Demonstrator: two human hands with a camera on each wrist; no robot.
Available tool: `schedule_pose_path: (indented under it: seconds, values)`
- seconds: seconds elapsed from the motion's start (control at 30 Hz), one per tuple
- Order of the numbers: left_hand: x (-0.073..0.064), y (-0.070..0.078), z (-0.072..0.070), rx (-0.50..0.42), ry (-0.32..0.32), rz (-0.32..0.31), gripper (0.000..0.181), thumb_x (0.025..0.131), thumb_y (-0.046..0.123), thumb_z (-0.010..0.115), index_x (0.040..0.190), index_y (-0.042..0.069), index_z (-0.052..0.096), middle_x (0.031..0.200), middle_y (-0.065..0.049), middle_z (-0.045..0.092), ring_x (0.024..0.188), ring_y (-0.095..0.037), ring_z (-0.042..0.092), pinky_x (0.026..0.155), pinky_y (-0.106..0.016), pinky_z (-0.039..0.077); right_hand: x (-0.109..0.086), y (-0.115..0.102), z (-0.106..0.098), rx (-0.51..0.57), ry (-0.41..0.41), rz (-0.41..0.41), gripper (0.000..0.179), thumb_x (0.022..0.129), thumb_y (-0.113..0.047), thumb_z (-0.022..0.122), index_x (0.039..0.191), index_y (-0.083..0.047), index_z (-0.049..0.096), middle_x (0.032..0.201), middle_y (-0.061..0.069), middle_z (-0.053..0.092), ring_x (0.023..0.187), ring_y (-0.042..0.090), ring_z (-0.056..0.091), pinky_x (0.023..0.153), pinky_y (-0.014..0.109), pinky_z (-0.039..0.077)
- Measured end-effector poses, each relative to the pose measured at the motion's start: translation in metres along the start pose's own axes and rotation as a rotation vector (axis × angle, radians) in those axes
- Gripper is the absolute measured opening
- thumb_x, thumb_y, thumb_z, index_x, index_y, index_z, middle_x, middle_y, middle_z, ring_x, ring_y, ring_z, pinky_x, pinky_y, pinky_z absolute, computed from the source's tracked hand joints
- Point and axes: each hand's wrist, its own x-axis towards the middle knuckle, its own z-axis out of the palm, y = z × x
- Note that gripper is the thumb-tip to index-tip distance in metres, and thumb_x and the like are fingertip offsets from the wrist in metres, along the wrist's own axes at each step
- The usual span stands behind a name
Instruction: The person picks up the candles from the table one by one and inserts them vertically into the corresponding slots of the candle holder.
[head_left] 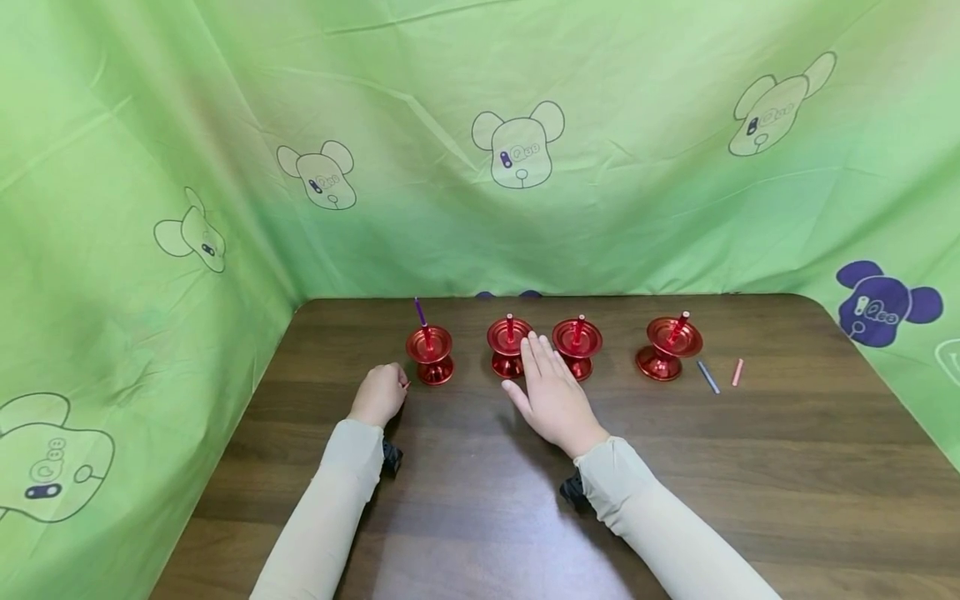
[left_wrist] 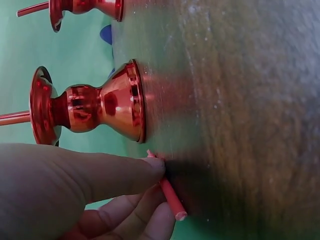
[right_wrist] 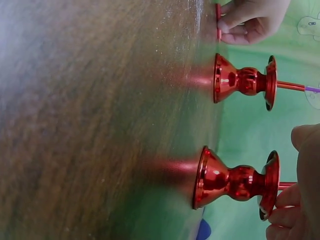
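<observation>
Low over the table at the left, my left hand pinches a small red candle between thumb and fingers. Just beside that hand stands a shiny red candle holder with a thin purple candle upright in it. My right hand reaches forward with straight fingers. Its fingertips are at the dish of the second red holder and partly cover the third holder. In the right wrist view the fingers are against or very near a holder's dish; contact cannot be told.
A fourth red holder stands farther right. Beyond it a blue candle and a pink candle lie on the wooden table. A green printed cloth hangs behind the table and along its sides.
</observation>
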Motion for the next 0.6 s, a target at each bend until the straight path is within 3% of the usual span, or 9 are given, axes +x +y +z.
schedule_pose_path:
  seconds: [0.4, 0.6]
  values:
    - [0.0008, -0.0024, 0.0012, 0.005, -0.013, 0.01, 0.009, 0.091, -0.005, 0.06, 0.086, 0.0, 0.067, 0.085, -0.014, 0.068, 0.086, -0.032, 0.067, 0.081, -0.045, 0.056, -0.0002, 0.0011, 0.0006, -0.013, 0.0, -0.004, 0.074, 0.104, -0.041, 0.053, 0.154, 0.01, 0.031, 0.161, 0.028, 0.027, 0.15, 0.042, 0.024, 0.123, 0.049, 0.02]
    - [0.0007, -0.0034, 0.0008, 0.007, -0.025, 0.015, 0.005, 0.088, -0.004, 0.063, 0.088, -0.001, 0.067, 0.085, -0.012, 0.068, 0.085, -0.031, 0.066, 0.079, -0.043, 0.056, -0.0005, 0.0004, 0.0018, -0.016, 0.007, -0.009, 0.075, 0.104, -0.041, 0.054, 0.153, 0.011, 0.032, 0.16, 0.029, 0.029, 0.15, 0.042, 0.025, 0.123, 0.048, 0.02]
